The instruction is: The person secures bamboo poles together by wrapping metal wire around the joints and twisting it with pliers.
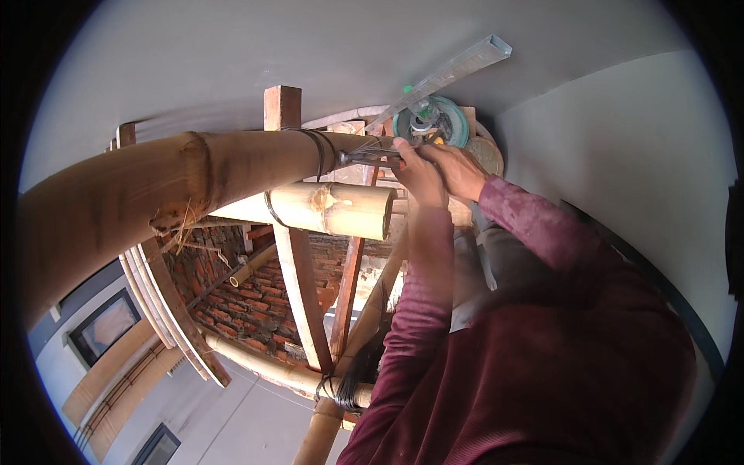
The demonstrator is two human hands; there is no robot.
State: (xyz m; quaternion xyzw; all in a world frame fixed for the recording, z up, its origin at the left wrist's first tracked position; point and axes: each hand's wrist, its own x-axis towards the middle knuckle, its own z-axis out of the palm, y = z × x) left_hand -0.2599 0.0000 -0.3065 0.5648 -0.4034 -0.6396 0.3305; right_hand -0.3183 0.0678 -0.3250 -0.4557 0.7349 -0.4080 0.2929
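Both hands meet just beyond the near end of a thick bamboo pole [256, 163]. Dark wire [318, 151] is wound around that pole. A pair of metal pincers [364, 158] has its head at the wire, and its handles run back toward my hands. My left hand [419, 177] is closed around the handle ends. Right beside it, my right hand [459, 172] has its fingers curled in; what they hold is hidden. Some thin wire strands show by the pincers. Below lies a paler cut bamboo pole [333, 208], tied with wire to a wooden post [298, 287].
A teal bucket [463, 124] with a bottle [422, 108] and tools stands behind my hands. A long metal channel bar [457, 70] leans past it along the grey wall [604, 132]. Beneath the scaffold are a brick wall [248, 310] and more lashed bamboo [263, 368].
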